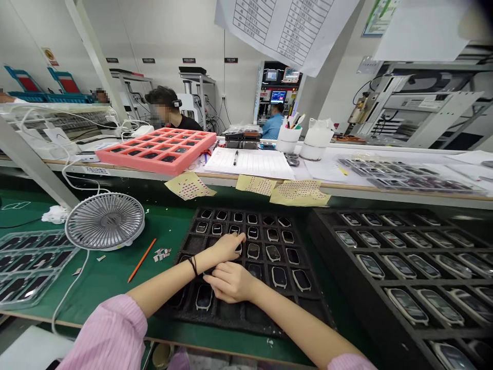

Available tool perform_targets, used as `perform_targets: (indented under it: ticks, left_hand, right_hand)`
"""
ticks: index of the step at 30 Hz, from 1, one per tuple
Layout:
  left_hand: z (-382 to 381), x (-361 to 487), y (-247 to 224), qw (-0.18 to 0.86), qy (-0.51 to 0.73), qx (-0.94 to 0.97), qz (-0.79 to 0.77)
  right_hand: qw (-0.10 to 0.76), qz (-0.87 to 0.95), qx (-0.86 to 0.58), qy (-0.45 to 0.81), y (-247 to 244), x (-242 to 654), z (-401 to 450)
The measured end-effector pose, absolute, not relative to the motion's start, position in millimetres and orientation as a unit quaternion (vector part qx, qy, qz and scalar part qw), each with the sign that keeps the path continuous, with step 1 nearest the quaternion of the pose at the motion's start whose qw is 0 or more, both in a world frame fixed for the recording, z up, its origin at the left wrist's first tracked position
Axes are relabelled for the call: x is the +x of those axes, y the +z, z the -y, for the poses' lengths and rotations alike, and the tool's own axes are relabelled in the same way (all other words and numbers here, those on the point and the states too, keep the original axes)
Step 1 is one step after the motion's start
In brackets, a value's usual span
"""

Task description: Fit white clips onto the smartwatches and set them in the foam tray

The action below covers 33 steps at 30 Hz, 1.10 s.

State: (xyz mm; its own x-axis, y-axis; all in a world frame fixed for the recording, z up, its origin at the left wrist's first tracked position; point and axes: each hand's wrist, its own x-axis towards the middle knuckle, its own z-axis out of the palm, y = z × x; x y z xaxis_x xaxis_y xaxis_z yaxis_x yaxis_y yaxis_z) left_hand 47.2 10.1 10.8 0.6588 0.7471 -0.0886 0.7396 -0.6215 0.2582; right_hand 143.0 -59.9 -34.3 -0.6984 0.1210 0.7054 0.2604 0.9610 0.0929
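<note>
The left hand [225,247] lies flat with its fingers pressed together, the fingertips [242,238] touching a case [238,248] mid-tray; no pinch shows. The right hand [231,282] sits just below it, fingers curled and close together; whether they pinch anything, I cannot tell. Both hands hover over a black tray [227,322] of square pockets, most holding cases, and it lies on a green mat [111,280]. Just past 3 o'clock, a second black tray [325,241] of larger cases sits beside it, leaving only a narrow gap. At 9 o'clock lie an orange pencil [141,260] and a plastic tray [33,267]; a fan [105,221] stands at 10. At 12, yellow sheets [255,185] hang over the edge of a raised shelf [246,177]. A pink tray [156,150] sits on the shelf at 11. Beyond, a co-worker [169,108] sits among machines.
</note>
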Motion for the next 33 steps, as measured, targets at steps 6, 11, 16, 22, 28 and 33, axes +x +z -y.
perform_targets:
  ticks: [6, 11, 16, 22, 28, 33]
  left_hand:
    - [-18.8, 46.0, 21.8, 0.161, 0.035, 0.899, -0.406]
    - [-19.7, 60.8, 41.7, 0.189, 0.080, 0.922, -0.328]
    - [-15.8, 90.6, 37.5, 0.173, -0.001, 0.948, -0.268]
    - [-30.4, 97.9, 36.7, 0.146, -0.081, 0.944, -0.285]
    - [-30.9, 100.9, 32.5, 0.134, -0.075, 0.947, -0.282]
    - [-26.0, 96.5, 18.4, 0.141, -0.014, 0.943, -0.300]
  right_hand:
    - [0.376, 0.913, -0.108, -0.113, -32.6, 144.1, 59.9]
    - [0.357, 0.921, -0.105, -0.115, -36.9, 145.9, 59.3]
    - [0.352, 0.922, -0.074, -0.144, -35.1, 146.0, 62.0]
    - [0.376, 0.911, -0.094, -0.140, -29.9, 147.1, 60.7]
    - [0.387, 0.909, -0.103, -0.115, -30.4, 149.3, 57.9]
    - [0.397, 0.904, -0.098, -0.129, -28.4, 148.3, 56.8]
